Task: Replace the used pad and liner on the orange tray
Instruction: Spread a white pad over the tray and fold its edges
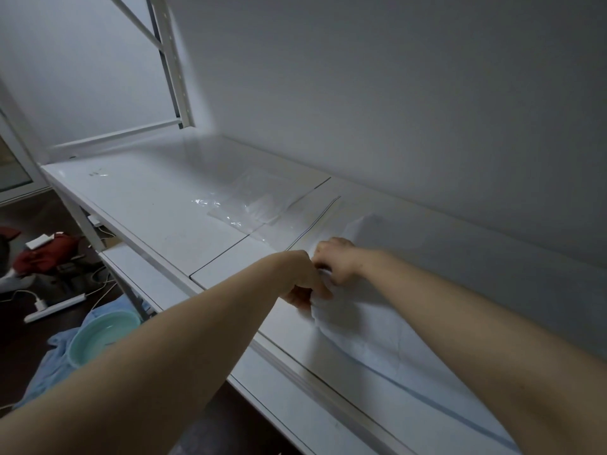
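A white pad (371,326) with a blue edge stripe lies spread on the white shelf (147,205), running toward the lower right. My left hand (300,280) pinches the pad's near corner, fingers curled on the fabric. My right hand (338,257) grips the same bunched end just behind it, close to the left hand. A clear plastic liner bag (259,198) lies flat on the shelf farther back, apart from both hands. No orange tray is in view.
The grey wall (394,93) runs close behind the shelf. A lower shelf (144,277) sits below the front edge. On the floor at left are a mint-green basin (101,333) on a blue towel, a white power strip (56,308) and red cloth (42,254).
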The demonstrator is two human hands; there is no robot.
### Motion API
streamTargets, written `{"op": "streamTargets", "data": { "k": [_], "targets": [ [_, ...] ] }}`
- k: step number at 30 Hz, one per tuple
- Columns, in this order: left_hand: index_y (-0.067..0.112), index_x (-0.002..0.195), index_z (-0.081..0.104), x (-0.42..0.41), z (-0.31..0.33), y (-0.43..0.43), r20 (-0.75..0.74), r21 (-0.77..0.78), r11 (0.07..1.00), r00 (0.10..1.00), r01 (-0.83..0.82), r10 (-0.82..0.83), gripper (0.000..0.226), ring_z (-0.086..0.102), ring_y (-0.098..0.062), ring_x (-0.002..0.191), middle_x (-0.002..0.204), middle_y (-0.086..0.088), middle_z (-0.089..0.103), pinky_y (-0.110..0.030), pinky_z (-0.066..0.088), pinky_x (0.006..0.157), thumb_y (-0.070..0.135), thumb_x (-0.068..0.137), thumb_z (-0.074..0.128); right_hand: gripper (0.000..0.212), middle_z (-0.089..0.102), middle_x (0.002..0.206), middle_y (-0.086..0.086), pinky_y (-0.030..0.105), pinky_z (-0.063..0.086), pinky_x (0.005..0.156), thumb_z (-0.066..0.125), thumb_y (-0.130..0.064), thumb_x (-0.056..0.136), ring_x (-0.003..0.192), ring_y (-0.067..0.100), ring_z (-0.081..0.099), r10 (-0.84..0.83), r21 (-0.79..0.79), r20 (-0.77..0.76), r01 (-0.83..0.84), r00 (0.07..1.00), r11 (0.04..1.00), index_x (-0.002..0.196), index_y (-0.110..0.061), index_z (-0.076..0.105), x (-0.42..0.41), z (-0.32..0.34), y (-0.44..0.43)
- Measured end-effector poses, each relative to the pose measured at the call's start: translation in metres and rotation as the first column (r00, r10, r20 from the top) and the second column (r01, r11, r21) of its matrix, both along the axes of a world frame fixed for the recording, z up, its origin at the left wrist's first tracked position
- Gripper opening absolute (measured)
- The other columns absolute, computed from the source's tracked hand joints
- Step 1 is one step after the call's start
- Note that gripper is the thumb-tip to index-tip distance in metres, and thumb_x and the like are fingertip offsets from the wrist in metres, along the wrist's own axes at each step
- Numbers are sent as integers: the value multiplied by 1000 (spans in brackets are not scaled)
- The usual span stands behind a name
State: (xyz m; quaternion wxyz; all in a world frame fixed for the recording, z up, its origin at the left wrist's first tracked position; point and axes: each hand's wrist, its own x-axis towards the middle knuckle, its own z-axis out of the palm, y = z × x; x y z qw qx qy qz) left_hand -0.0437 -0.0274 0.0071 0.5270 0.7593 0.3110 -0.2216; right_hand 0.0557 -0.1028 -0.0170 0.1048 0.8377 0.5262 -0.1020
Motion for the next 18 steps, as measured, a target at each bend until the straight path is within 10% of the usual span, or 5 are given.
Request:
{"op": "streamTargets", "data": {
  "k": [7,12,18],
  "targets": [
    [0,91,57,2,2,1,-9,-9,1000,1000,15,-15,12,61,-27,93,86,-13,61,-38,52,94,0,83,67,30,50,126,11,32,33,101,55,-22,88,120,30,45,-64,111,-109,76,992,991,117,-21,57,1,-3,-4],
    [2,116,54,34,9,11,142,150,988,990,-28,7,53,53,-22,82,91,-12,55,-28,50,81,12,70,80,58,45,139,7,33,35,108,69,-26,79,131,26,39,-264,346,-246,339,933,875,133,-20,48,18,9,-17],
    [1,77,53,80,9,0,305,230,973,951,-17,-56,29,55,-27,71,72,-17,51,-37,51,69,6,68,80,60,26,152,12,34,25,114,50,-7,92,140,29,27,-423,314,-207,470,882,825,147,-10,26,41,19,-39]
  ]
}}
